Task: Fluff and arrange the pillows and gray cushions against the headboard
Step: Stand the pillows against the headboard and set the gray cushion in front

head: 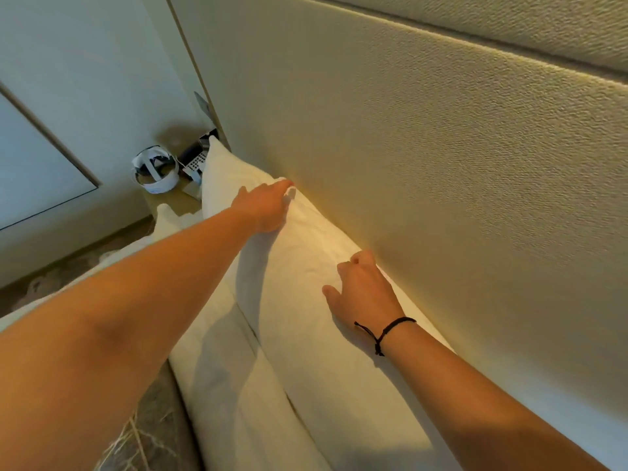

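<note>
Pillow [306, 266] against padded beige headboard [441, 164]

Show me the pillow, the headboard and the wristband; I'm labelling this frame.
pillow [306, 266]: head view, on its white top face between the hands.
headboard [441, 164]: head view, on the textured beige panel.
wristband [390, 329]: head view, on the black cord at the right wrist.
</note>
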{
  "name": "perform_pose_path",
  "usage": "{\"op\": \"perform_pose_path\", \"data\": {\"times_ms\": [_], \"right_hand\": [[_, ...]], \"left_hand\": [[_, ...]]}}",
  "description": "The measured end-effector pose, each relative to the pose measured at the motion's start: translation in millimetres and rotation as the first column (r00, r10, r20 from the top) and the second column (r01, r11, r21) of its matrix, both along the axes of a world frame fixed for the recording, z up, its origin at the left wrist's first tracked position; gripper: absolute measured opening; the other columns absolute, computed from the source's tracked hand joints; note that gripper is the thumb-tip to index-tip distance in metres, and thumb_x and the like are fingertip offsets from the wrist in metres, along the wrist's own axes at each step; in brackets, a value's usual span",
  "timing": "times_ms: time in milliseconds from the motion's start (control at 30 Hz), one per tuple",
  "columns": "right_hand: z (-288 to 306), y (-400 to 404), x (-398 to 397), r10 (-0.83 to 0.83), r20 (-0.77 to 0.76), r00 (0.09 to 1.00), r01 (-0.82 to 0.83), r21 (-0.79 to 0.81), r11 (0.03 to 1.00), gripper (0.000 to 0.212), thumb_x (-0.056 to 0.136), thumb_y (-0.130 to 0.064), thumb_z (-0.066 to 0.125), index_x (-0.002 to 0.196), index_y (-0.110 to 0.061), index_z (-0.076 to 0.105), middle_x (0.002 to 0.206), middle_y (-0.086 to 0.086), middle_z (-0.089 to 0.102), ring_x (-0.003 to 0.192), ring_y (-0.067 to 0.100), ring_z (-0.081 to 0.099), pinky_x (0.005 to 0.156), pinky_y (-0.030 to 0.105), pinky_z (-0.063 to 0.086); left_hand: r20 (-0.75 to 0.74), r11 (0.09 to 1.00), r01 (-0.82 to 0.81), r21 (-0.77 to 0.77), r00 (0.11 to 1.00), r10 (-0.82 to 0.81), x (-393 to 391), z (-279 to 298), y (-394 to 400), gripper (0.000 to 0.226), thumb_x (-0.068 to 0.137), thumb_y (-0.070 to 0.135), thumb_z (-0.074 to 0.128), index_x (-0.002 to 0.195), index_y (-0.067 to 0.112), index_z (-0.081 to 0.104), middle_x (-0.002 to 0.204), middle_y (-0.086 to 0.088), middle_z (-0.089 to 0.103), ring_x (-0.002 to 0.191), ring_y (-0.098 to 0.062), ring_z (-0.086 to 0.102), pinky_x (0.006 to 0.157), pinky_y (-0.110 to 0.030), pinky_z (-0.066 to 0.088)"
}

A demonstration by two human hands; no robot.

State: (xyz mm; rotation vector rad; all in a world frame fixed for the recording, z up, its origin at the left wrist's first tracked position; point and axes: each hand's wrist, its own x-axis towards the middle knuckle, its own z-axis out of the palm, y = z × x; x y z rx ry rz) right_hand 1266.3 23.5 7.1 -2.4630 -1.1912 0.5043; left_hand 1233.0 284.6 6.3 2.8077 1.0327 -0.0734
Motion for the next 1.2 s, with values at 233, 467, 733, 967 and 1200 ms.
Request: {"op": "perform_pose_path", "data": {"times_ms": [233, 467, 733, 967, 1200], "right_hand": [[3, -52, -39, 0.067, 0.216, 0.974, -0.067, -0.007, 0.998, 0.041, 0.089, -0.052, 0.054, 0.106, -0.015, 0.059, 0.124, 0.005, 0.049, 0.104, 0.024, 0.051, 0.086, 0.033, 0.044], [7, -95, -151, 0.234, 0.038, 0.972, -0.235, 0.037, 0.971, 0.054, 0.090, -0.053, 0.052, 0.134, -0.022, 0.049, 0.128, 0.001, 0.050, 0.113, 0.021, 0.051, 0.095, 0.034, 0.044], [-11, -114, -287, 0.412, -0.092, 0.906, -0.412, 0.025, 0.911, 0.058, 0.089, -0.053, 0.051, 0.140, -0.034, 0.031, 0.122, 0.000, 0.052, 0.106, 0.022, 0.056, 0.084, 0.034, 0.048], [-25, -110, -310, 0.385, -0.069, 0.920, -0.386, -0.003, 0.922, 0.067, 0.091, -0.043, 0.052, 0.146, -0.045, 0.013, 0.104, 0.002, 0.064, 0.089, 0.022, 0.062, 0.074, 0.034, 0.050], [-23, -118, -296, 0.381, -0.049, 0.923, -0.383, -0.025, 0.924, 0.059, 0.094, -0.033, 0.051, 0.146, -0.037, 0.024, 0.107, 0.005, 0.065, 0.091, 0.025, 0.061, 0.074, 0.036, 0.051]], "left_hand": [[0.111, 0.995, 0.016, -0.100, 0.994, -0.005, -94, 21, -50, 0.051, 0.099, 0.048, 0.043, 0.146, 0.030, 0.035, 0.155, -0.001, 0.035, 0.138, -0.027, 0.037, 0.111, -0.048, 0.033], [0.040, 0.976, -0.211, -0.044, 0.976, 0.213, -259, 18, -141, 0.060, 0.091, 0.059, 0.050, 0.145, 0.037, 0.032, 0.163, -0.001, 0.014, 0.148, -0.029, 0.015, 0.118, -0.054, 0.021], [0.354, 0.641, -0.343, -0.686, 0.613, 0.707, -404, -46, -253, 0.085, 0.086, 0.063, 0.057, 0.153, 0.029, 0.017, 0.156, 0.003, 0.031, 0.137, -0.012, 0.036, 0.108, -0.033, 0.035], [0.272, 0.400, -0.192, -0.896, 0.474, 0.838, -417, -77, -280, 0.098, 0.074, 0.078, 0.051, 0.153, 0.043, 0.003, 0.159, 0.007, 0.024, 0.134, -0.011, 0.038, 0.093, -0.021, 0.042], [0.239, 0.417, -0.286, -0.863, 0.495, 0.835, -392, -76, -286, 0.101, 0.079, 0.079, 0.045, 0.155, 0.034, -0.004, 0.164, -0.003, 0.010, 0.149, -0.024, 0.017, 0.116, -0.055, 0.024]]}}
